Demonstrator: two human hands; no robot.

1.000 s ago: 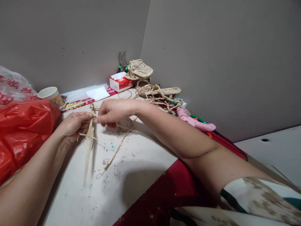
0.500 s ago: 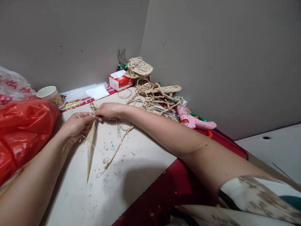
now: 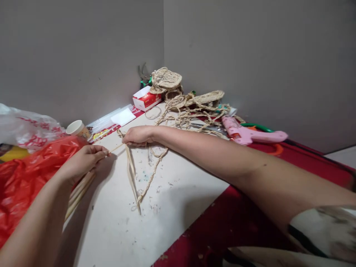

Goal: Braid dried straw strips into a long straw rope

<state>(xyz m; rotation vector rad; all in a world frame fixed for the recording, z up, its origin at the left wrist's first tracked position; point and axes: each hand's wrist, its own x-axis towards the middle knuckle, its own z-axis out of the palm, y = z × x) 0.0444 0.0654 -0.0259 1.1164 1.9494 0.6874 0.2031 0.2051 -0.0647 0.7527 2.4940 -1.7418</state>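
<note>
My left hand pinches the end of a thin straw strand between thumb and fingertips. The strand runs taut to my right hand, which is closed around the top of some pale straw strips. These strips hang below its fingers over the white table board. A short braided tip pokes out beyond the right fingers. What lies inside the right grip is hidden. A braided straw cord rests on the board just under the right wrist, ending in a small loop.
Coiled straw braids and loose cords pile up behind. A pink glue gun lies to the right, a red tissue box at the back. Left are a paper cup, glue sticks and a red plastic bag.
My hands were together; the left has drawn away to the left, pulling the strand taut. The right hand keeps its grip on the strips. The view has swung left.
</note>
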